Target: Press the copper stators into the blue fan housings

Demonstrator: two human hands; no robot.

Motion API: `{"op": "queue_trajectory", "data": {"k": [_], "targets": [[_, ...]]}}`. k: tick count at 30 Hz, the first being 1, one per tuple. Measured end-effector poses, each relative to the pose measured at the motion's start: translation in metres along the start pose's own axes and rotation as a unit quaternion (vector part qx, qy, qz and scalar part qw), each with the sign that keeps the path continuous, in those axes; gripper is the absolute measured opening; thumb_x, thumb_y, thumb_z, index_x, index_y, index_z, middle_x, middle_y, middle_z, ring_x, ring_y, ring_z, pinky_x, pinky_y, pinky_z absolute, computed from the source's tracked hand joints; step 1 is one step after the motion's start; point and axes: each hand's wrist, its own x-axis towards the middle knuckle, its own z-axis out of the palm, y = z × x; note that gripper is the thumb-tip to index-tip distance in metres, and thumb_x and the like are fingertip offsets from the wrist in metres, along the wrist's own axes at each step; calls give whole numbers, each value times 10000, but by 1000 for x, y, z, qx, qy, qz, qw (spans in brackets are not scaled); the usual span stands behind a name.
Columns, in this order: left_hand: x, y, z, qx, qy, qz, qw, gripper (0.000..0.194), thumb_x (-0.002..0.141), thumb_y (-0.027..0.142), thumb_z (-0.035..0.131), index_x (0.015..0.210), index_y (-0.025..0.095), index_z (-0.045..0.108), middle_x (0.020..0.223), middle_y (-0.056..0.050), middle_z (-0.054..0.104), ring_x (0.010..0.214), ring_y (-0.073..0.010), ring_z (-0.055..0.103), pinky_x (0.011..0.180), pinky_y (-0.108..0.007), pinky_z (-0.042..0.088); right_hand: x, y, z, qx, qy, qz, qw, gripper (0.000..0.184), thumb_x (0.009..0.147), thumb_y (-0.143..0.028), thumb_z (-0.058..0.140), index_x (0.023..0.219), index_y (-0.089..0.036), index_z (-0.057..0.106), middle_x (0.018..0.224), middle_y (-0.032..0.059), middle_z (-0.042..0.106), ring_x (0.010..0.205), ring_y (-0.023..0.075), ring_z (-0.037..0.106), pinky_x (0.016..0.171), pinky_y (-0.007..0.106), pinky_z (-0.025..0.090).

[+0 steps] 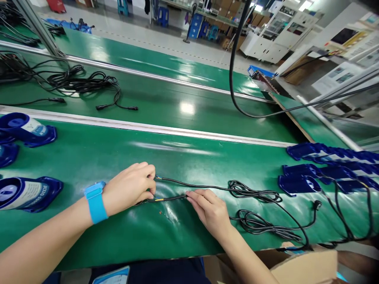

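Observation:
My left hand (130, 186), with a blue band at the wrist, is closed over the ends of two black cables. Yellow and blue wires show beside its fingers; the tips are hidden behind them. Between thumb and fingers, my right hand (210, 211) pinches the lower black cable (174, 198) a short way from its coloured wires. The upper black cable (204, 186) runs past the right hand to a coiled bundle (251, 192) on the green mat. Nearer to me lies a second coiled bundle (263, 225), with a plug (317, 204) at one end.
Dark blue labelled housings (25, 193) stand at the left; several more (299, 183) lie in rows at the right. Behind a metal rail (177, 131), a conveyor belt (166, 104) carries tangled black cables (85, 81). A hanging black cable (232, 75) loops overhead. A cardboard box (308, 268) sits at the front edge.

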Motion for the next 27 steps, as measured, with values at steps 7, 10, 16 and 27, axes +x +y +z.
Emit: {"op": "queue_trajectory", "data": {"k": [7,10,16,27], "targets": [[-19,-24,4,-34,173,35,984,309,1029,467,476,1137,311,720,1138,-38,614,1018,-201,552,893,-341,440,17,12,-14,42,16,-21,999,176,999,-234,650,1164,-202,702,1008,59,745,902,191,680,785,343,541],[-26,-37,12,1,276,13,961,299,1033,449,485,1065,241,698,1129,-42,640,1011,-203,561,892,-354,430,53,9,-14,132,-31,37,990,167,1034,-236,575,1109,-216,723,1017,47,750,947,175,690,842,323,538],[-13,-39,32,53,313,101,943,224,1038,261,507,1203,277,657,1093,20,710,956,-154,605,816,-309,410,122,-5,32,348,-278,159,881,310,1047,-356,482,1040,-197,748,996,41,755,887,165,709,781,292,555],[-8,-37,38,-12,352,57,934,132,1013,193,529,1005,209,660,1028,9,677,943,-139,615,890,-284,450,122,-5,63,600,-272,363,659,439,774,-544,814,914,-148,686,778,0,631,553,44,376,467,173,235]]}}
